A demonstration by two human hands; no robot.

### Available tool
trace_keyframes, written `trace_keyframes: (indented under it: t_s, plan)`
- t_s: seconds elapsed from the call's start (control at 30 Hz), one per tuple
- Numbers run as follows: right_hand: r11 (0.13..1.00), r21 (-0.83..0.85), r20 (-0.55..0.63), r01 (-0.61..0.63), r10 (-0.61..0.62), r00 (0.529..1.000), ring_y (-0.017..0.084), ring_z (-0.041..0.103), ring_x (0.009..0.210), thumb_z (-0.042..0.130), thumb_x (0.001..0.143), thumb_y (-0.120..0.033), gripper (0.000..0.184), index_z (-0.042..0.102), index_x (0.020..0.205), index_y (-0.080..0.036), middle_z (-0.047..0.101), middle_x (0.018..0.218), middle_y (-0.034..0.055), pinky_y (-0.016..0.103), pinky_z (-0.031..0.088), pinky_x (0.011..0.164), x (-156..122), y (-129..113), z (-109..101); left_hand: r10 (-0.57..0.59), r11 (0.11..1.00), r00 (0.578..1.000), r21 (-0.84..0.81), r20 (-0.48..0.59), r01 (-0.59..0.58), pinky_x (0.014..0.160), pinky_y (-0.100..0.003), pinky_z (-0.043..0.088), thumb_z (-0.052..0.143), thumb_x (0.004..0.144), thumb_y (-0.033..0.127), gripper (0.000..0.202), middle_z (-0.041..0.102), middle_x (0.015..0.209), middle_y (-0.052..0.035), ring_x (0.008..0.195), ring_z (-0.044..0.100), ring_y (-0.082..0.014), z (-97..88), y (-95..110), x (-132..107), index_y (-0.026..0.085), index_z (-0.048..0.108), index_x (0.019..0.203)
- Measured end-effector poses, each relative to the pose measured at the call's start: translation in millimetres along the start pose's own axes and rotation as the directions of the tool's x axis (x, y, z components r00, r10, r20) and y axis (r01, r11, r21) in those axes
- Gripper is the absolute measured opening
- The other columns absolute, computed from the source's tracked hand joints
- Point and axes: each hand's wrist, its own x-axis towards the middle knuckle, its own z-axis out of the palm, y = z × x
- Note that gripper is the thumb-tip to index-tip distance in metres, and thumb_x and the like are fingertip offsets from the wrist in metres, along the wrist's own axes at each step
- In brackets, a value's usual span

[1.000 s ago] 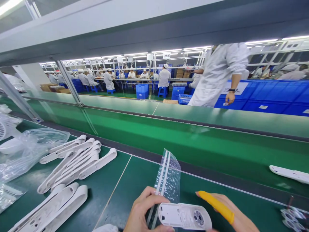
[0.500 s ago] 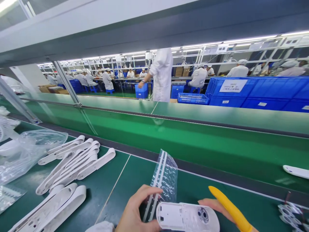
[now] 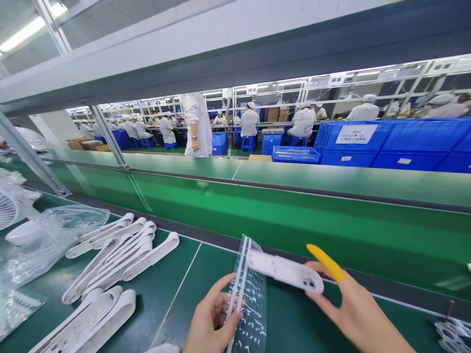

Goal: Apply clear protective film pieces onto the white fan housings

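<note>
Green conveyor belt (image 3: 331, 215), blue crates (image 3: 405, 142), white-coated workers (image 3: 250, 120), ceiling strip lights (image 3: 25, 32)

The plastic housing (image 3: 285, 270) lies between both hands, the bubble bag (image 3: 248, 299) beneath it, stacked handles (image 3: 117, 255) to the left.

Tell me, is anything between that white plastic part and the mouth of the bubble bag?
Nothing visible. The right hand holds the white part with one end right at the top edge of the bubble bag, which the left hand holds upright. Whether the bag's mouth is open cannot be told.
</note>
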Motion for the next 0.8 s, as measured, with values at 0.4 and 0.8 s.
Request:
trace_keyframes:
  t_s: [0.4,0.8]
  plan:
    - [0.967,-0.156,0.03,-0.204,0.211,0.977,0.027,0.06,0.06,0.048,0.068,-0.023,0.022,0.061,0.081,-0.01,0.063,0.068,0.0125,0.039,0.047,0.055,76.7,57.2,29.2,-0.115,0.953,0.988,-0.292,-0.098,0.082,0.049,-0.019,0.047,0.079,0.047,0.046,0.055,0.067,0.069,-0.006,0.056,0.061,-0.0118,7.4,3.2,4.4,0.013,0.052,0.08]
    - [0.918,0.322,-0.194,0.233,-0.177,0.965,0.012,0.048,0.061,0.04,0.087,-0.026,0.022,0.056,0.074,-0.018,0.054,0.07,0.0026,0.024,0.041,0.049,-8.2,-91.6,34.8,-0.122,0.941,0.992,-0.315,0.014,0.121,0.052,-0.017,0.049,0.078,0.053,0.041,0.047,0.066,0.062,0.0003,0.058,0.062,-0.0096,7.0,-7.8,5.4,0.014,0.052,0.082]
